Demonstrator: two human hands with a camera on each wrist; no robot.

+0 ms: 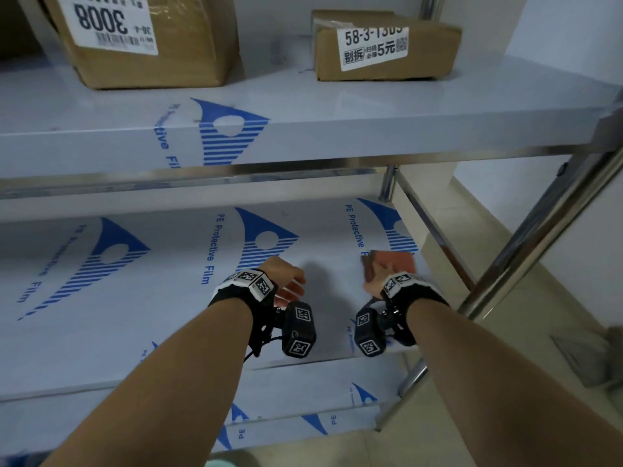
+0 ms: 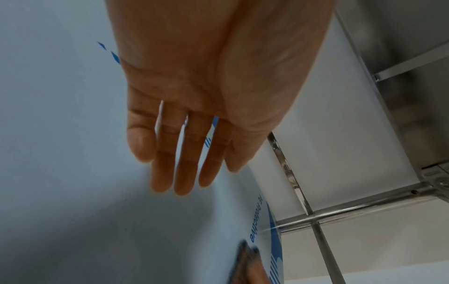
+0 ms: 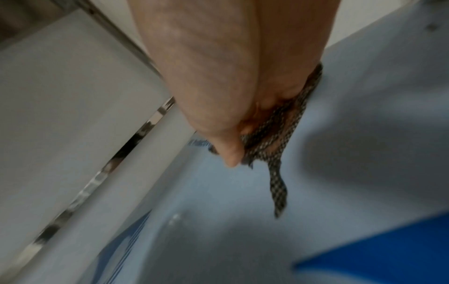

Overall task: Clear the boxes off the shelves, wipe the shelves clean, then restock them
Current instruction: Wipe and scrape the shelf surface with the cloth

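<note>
- Down on the lower shelf (image 1: 141,298), the right hand (image 1: 377,281) clutches a reddish cloth (image 1: 392,264) against the film-covered surface.
- Just beside it, the left hand (image 1: 286,278) hovers with fingers (image 2: 187,153) straight, grasping nothing.
- Above both hands, two cardboard boxes (image 1: 148,38) sit on the upper shelf (image 1: 337,129).

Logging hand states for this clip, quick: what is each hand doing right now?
Left hand: open, fingers straight, holding nothing.
Right hand: fingers curled on the cloth, against the shelf.
</note>
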